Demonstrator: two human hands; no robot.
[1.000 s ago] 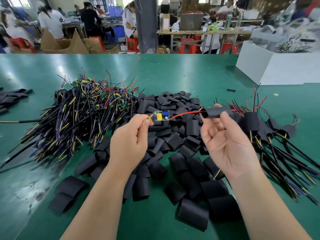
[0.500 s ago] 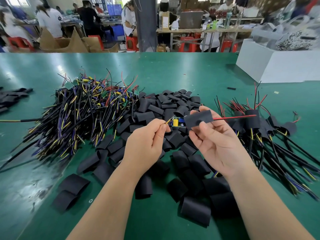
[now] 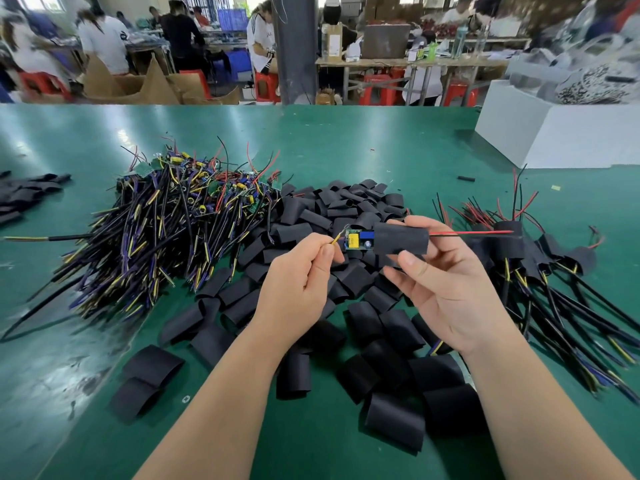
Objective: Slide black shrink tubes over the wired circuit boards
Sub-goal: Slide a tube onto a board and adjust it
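Centre of frame, just above the heap: the left hand pinches a thin yellow lead between thumb and forefinger, with the other fingers curled in. The small green circuit board with yellow and blue parts hangs in the air off that lead. The right hand pinches the flat black shrink tube, thumb beneath and fingertips on top. The tube's mouth sits over the board's right end, and a red wire pokes out the far side towards the right. Much of the board shows bare, so I'd call the sleeve partway on.

The tube looks light, soft and easily squashed. Gripping its edges should hold the mouth open, while squeezing the faces may snag it on the components. The board is light and its joints look delicate, so bracing near the board beats tugging the lead.

Loose black tubes litter the green worktop. Bare wired boards are heaped at upper left, and sleeved ones lie at right.
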